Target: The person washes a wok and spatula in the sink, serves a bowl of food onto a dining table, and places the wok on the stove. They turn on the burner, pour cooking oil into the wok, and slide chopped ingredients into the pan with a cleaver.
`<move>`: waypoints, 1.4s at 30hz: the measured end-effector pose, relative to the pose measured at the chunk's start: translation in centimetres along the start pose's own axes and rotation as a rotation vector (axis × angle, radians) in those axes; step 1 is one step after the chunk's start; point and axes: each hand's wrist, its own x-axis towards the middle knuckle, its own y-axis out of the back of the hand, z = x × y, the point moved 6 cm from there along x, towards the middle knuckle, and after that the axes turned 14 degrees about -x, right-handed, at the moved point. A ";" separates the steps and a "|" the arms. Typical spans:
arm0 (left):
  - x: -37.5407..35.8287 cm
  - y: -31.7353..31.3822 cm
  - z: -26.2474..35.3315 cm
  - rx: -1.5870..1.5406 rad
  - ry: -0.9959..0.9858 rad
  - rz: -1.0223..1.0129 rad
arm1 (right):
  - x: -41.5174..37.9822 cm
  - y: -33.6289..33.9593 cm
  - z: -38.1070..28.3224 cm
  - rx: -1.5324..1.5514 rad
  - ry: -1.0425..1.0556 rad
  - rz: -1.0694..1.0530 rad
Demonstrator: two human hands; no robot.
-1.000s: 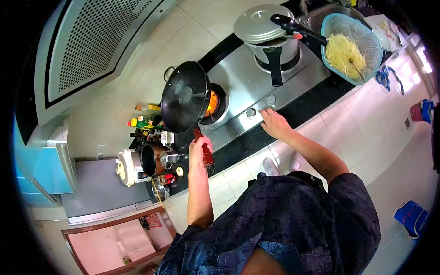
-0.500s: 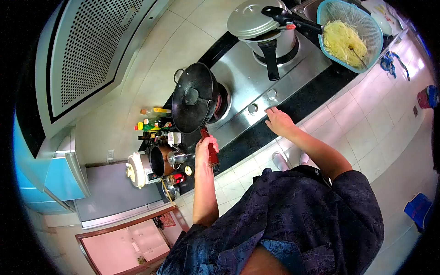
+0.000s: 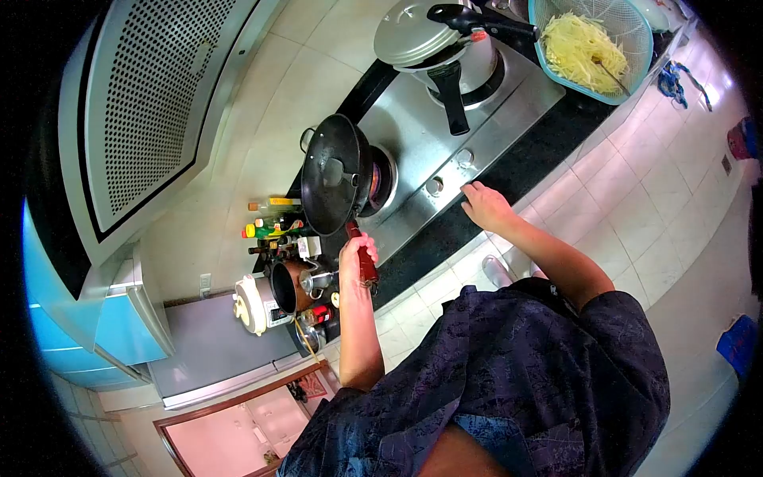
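Observation:
My left hand (image 3: 357, 253) is wrapped around the red-brown handle (image 3: 367, 269) of a black wok (image 3: 327, 208). The wok is tilted up over the left burner (image 3: 382, 181), where a bluish-purple glow shows at its edge. Inside the wok is a grey spatula-like shape (image 3: 333, 172), too small to make out fully. My right hand (image 3: 486, 207) hovers near the stove's front edge with fingers apart, holding nothing. Its fingertips are nearest to the stove knob (image 3: 434, 187); a second knob (image 3: 465, 157) sits just beyond.
A pressure cooker (image 3: 469, 75) with a loosely set lid (image 3: 413, 36) stands on the other burner. Beyond it, a blue basket (image 3: 545, 60) holds pale shreds (image 3: 584, 52). Bottles (image 3: 274, 228), a brown pot (image 3: 290, 286) and a rice cooker (image 3: 256, 304) crowd the left. A range hood (image 3: 159, 103) hangs above.
The view has shifted slightly. The wok is tilted more on edge, and more of the burner with its glow shows. My right hand remains near the knobs, my left on the handle.

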 end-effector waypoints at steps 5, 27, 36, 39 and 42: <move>0.1 0.0 0.0 -0.015 0.006 0.001 | -0.2 0.4 0.8 -0.009 -0.004 0.012; 0.7 -0.7 -1.5 -0.009 -0.044 0.021 | -1.9 1.8 4.6 -0.004 -0.013 -0.007; 0.5 0.5 -1.3 0.037 -0.050 -0.020 | -2.6 1.3 4.4 -0.080 0.003 -0.047; 0.1 0.6 -1.1 0.052 -0.069 -0.008 | -2.8 1.1 3.8 -0.086 0.015 -0.048; 0.1 0.7 -1.0 0.091 -0.067 -0.031 | -3.7 0.5 3.0 -0.086 0.024 -0.035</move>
